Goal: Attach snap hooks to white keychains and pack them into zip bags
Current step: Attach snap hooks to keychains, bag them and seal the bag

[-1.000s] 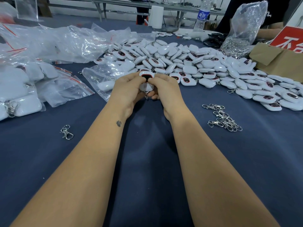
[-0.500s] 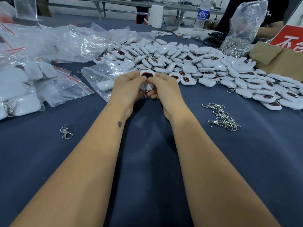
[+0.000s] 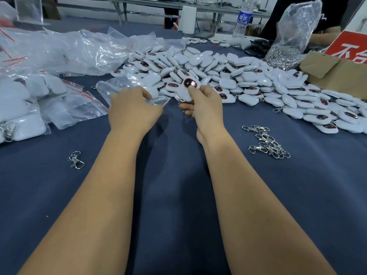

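A clear water bottle with a blue label bearing white characters too small to read stands at the top of the frame, and a red sign with large white characters, cut off by the edge, sits at the upper right above a brown cardboard box. At centre, the right hand grips a glossy white keychain with a dark red-rimmed oval face, thumb pressed on it. The left hand pinches the edge of a crinkled clear zip bag. Behind them rises a heap of rounded white keychains. Silvery metal snap hooks lie clustered at right on the dark blue cloth-covered bench; a single snap hook lies at left, below filled bags.
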Tool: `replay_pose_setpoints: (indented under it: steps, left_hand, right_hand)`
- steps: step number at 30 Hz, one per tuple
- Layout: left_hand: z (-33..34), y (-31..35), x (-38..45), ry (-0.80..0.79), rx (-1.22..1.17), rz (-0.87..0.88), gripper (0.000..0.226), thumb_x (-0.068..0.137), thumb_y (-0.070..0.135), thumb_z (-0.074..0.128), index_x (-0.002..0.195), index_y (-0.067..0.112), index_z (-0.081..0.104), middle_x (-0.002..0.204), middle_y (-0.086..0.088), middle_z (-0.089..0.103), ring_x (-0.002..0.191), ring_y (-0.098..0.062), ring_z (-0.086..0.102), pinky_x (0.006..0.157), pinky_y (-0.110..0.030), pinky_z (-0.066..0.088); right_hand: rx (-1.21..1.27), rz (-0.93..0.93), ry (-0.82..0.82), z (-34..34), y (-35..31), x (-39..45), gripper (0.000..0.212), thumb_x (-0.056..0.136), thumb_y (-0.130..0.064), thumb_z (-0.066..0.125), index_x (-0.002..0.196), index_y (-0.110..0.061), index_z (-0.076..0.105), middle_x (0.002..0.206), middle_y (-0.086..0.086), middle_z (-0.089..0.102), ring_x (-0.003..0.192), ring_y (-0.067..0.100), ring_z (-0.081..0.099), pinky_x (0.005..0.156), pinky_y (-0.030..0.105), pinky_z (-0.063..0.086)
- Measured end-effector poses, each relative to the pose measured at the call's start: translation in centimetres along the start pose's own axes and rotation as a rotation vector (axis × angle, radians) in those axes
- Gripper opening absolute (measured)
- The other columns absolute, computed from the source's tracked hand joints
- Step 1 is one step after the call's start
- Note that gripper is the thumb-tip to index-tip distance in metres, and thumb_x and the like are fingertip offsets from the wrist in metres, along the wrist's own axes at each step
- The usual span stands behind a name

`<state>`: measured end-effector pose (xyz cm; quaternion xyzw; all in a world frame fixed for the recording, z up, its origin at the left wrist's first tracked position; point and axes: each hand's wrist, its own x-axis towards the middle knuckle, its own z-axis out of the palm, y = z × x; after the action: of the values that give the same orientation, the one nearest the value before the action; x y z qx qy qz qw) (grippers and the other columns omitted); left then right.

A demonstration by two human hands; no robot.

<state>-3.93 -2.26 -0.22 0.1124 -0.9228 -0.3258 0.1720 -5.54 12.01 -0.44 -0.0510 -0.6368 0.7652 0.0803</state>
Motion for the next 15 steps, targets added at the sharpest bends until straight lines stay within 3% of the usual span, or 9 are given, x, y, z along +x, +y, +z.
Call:
replay_pose_setpoints:
  steps: [3, 5, 6, 7, 8, 10, 14, 15]
  left_hand:
    - [0.1, 0.0, -0.2, -0.036, 0.104, -0.002, 0.034, 0.08, 0.016, 0.061, 0.111, 0.027, 0.069, 0.11, -0.004, 0.066, 0.104, -0.032, 0.057, 0.077, -0.034, 0.043]
    - [0.1, 0.2, -0.4, 0.007, 0.058, 0.021, 0.021, 0.08, 0.015, 0.06, 0.091, 0.03, 0.069, 0.09, -0.007, 0.064, 0.083, -0.032, 0.052, 0.07, -0.032, 0.039]
    - [0.1, 0.3, -0.3, 0.028, -0.003, 0.019, 0.012, 0.08, 0.016, 0.06, 0.082, 0.024, 0.069, 0.084, -0.007, 0.065, 0.078, -0.028, 0.05, 0.068, -0.032, 0.04]
    - [0.2, 0.4, -0.3, 0.038, -0.068, 0.014, 0.011, 0.08, 0.016, 0.06, 0.084, 0.012, 0.07, 0.078, -0.004, 0.067, 0.076, -0.025, 0.053, 0.067, -0.03, 0.042]
    - [0.2, 0.5, -0.3, 0.031, -0.113, 0.008, 0.016, 0.08, 0.015, 0.059, 0.083, 0.024, 0.073, 0.073, 0.004, 0.067, 0.078, -0.023, 0.057, 0.067, -0.029, 0.043]
    - [0.3, 0.8, -0.4, 0.012, -0.14, 0.019, 0.024, 0.081, 0.015, 0.059, 0.091, 0.03, 0.074, 0.066, 0.017, 0.059, 0.082, -0.018, 0.061, 0.069, -0.027, 0.043]
    - [0.7, 0.8, -0.3, 0.008, -0.308, 0.031, 0.017, 0.082, 0.015, 0.062, 0.084, 0.024, 0.076, 0.061, -0.002, 0.062, 0.059, -0.023, 0.054, 0.06, -0.034, 0.047]
    - [0.7, 0.9, -0.2, 0.007, -0.405, 0.011, 0.013, 0.082, 0.015, 0.062, 0.079, 0.019, 0.074, 0.06, 0.001, 0.063, 0.056, -0.018, 0.054, 0.057, -0.029, 0.046]
  right_hand:
    - [0.078, 0.034, -0.022, 0.0, 0.0, 0.1, 0.01, 0.096, -0.013, 0.057, 0.09, -0.01, 0.05, 0.085, 0.01, 0.064, 0.06, 0.011, 0.066, 0.054, 0.019, 0.049]
    - [0.149, 0.036, -0.062, 0.0, -0.2, 0.1, 0.008, 0.094, -0.006, 0.058, 0.089, -0.011, 0.055, 0.089, 0.011, 0.064, 0.064, 0.013, 0.067, 0.06, 0.021, 0.053]
    - [0.171, 0.029, -0.085, 0.1, -0.2, 0.0, 0.008, 0.093, -0.003, 0.058, 0.091, -0.011, 0.057, 0.09, 0.01, 0.065, 0.066, 0.014, 0.068, 0.063, 0.022, 0.054]
    - [0.182, 0.018, -0.106, 0.2, -0.3, -0.2, 0.009, 0.093, -0.001, 0.058, 0.093, -0.01, 0.057, 0.088, 0.01, 0.065, 0.068, 0.015, 0.069, 0.065, 0.022, 0.055]
    - [0.187, 0.003, -0.123, 0.4, -0.4, -0.3, 0.01, 0.092, 0.0, 0.059, 0.094, -0.01, 0.057, 0.086, 0.009, 0.065, 0.07, 0.016, 0.07, 0.066, 0.022, 0.056]
    - [0.191, -0.03, -0.152, 0.7, -0.5, -0.7, 0.012, 0.091, 0.004, 0.058, 0.093, -0.008, 0.056, 0.081, 0.009, 0.064, 0.075, 0.02, 0.071, 0.071, 0.024, 0.058]
    - [0.208, -0.055, -0.213, 0.9, -0.6, -1.0, 0.014, 0.092, 0.007, 0.055, 0.098, -0.005, 0.051, 0.084, 0.01, 0.062, 0.081, 0.024, 0.071, 0.079, 0.028, 0.06]
    - [0.183, -0.06, -0.225, 0.9, -0.6, -1.0, 0.014, 0.092, 0.007, 0.055, 0.098, -0.006, 0.05, 0.086, 0.01, 0.063, 0.083, 0.024, 0.072, 0.079, 0.028, 0.06]
